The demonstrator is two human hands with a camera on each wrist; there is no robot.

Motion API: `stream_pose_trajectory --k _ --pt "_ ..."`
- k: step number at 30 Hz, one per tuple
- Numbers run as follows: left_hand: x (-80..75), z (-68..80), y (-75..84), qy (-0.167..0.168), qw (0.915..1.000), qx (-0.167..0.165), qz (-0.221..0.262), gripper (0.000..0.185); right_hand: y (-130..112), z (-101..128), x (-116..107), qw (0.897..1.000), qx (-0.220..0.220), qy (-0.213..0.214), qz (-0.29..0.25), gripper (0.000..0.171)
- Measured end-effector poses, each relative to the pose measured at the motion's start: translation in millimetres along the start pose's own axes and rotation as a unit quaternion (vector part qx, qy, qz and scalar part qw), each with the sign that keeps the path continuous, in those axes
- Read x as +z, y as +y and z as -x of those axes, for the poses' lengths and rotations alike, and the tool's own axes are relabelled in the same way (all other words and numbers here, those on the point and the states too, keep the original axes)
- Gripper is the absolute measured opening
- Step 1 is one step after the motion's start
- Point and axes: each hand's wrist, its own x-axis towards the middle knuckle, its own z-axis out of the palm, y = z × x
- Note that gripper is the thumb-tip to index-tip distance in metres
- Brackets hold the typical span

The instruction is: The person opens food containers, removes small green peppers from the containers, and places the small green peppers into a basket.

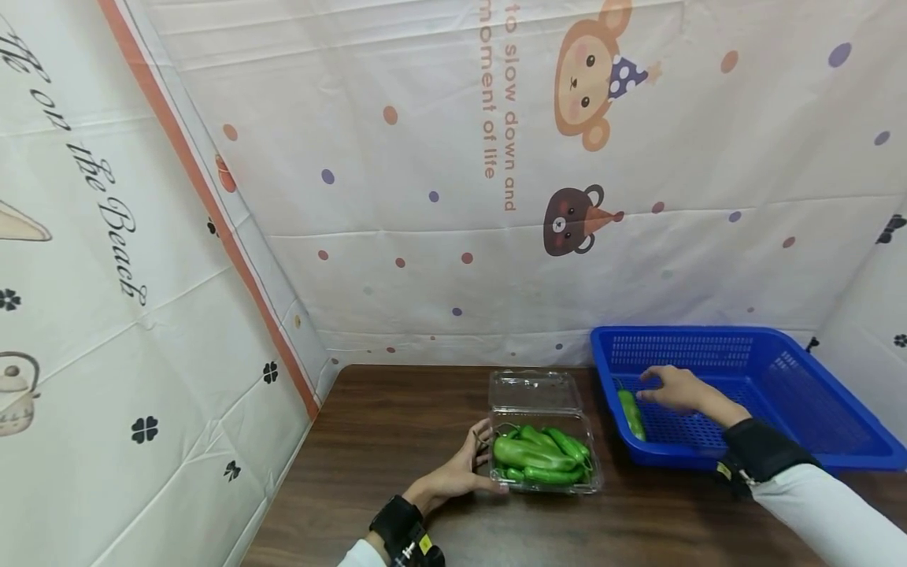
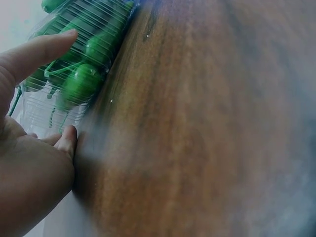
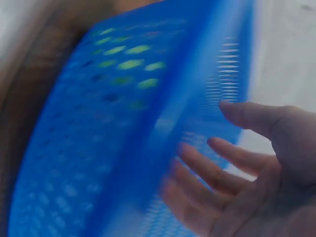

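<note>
A clear plastic clamshell box [image 1: 592, 471] stands on the brown table with its lid [image 1: 534, 391] tipped back. Several green peppers [image 1: 538, 455] fill it. My left hand [image 1: 482, 465] rests against the box's left side, fingers straight along the wall. In the left wrist view the hand [image 2: 49, 89] lies on the ribbed box [image 2: 39, 111] with the peppers [image 2: 81, 81] showing through. My right hand [image 1: 655, 386] hovers open inside the blue basket [image 1: 708, 335], fingers spread, holding nothing. One green pepper [image 1: 631, 413] lies in the basket just left of the fingertips. The right wrist view shows the spread hand [image 3: 232, 163] over the blurred basket [image 3: 98, 123].
The brown table [image 1: 397, 441] is walled in by printed cloth sheets at the back [image 1: 496, 197] and on the left [image 1: 142, 315]. The basket sits at the table's right, close to the box. Bare wood lies left of the box and in front of it.
</note>
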Motion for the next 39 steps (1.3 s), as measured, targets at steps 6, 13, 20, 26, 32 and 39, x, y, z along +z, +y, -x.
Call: stream_pose_trajectory --k 6,13,20,26,32,39 --pt "2.3 2.3 1.7 0.006 1.0 0.001 -0.003 0.112 -31.3 7.1 -10.6 0.992 -0.058 0.111 0.029 0.041" --pt "1.5 1.4 2.3 0.004 0.9999 -0.011 0.006 0.11 -78.3 7.0 -10.7 0.974 -0.126 0.185 0.017 0.029" --pt "1.5 -2.2 0.9 -0.003 0.9997 -0.011 0.023 0.109 -103.4 0.2 6.0 0.971 -0.166 0.171 0.006 0.029" --pt "1.6 -1.5 0.9 -0.001 0.9998 -0.013 0.017 0.108 -119.9 -5.9 33.2 0.979 -0.174 0.102 -0.014 0.033" --pt "0.2 -1.6 2.4 0.005 0.9998 -0.014 0.012 0.108 -124.1 -10.1 64.1 0.989 -0.141 0.046 -0.001 0.033" --pt "-0.9 -1.0 3.0 0.006 0.9998 -0.015 0.013 0.106 -112.9 -7.9 98.2 0.995 -0.061 0.047 0.067 0.037"
